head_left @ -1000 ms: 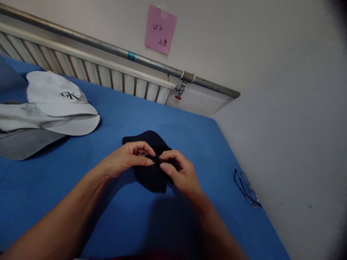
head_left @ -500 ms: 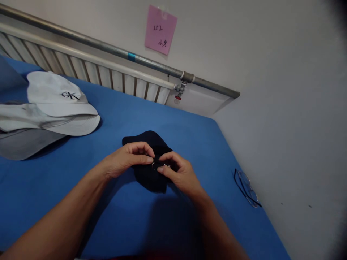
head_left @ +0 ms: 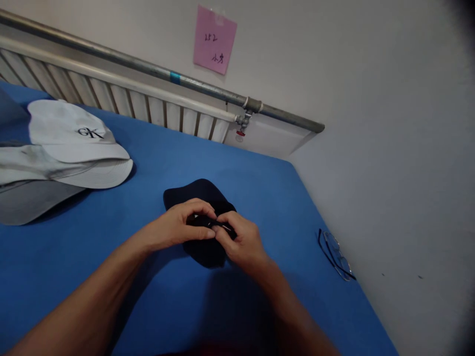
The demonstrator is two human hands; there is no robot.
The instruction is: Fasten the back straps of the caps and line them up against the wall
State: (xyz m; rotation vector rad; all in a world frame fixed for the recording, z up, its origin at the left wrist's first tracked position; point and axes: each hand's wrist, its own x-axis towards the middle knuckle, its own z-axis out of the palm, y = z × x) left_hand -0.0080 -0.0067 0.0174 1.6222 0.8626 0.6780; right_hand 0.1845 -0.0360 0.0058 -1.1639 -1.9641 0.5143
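A dark cap (head_left: 195, 192) lies on the blue tabletop (head_left: 156, 306), its brim pointing away to the upper left. Both hands are at the cap's back strap (head_left: 202, 221), which has small shiny metal bits on it. My left hand (head_left: 176, 227) is closed round the strap from the left, with thumb and fingers curled about it. From the right, my right hand (head_left: 241, 242) pinches the strap close to the left fingertips. The fingers hide most of the fastening.
Several stacked caps, a white one (head_left: 74, 128) on top and a grey one (head_left: 37, 198) at the bottom, lie at the left. Eyeglasses (head_left: 336, 254) rest near the right edge. Behind the table are a radiator (head_left: 122, 101), a metal pipe (head_left: 208, 89) and a pink note (head_left: 214, 40).
My fingers have shifted on the strap; the left thumb and fingers now sit wider apart around it, and the right hand has turned slightly inward. The view has drifted a little to the right.
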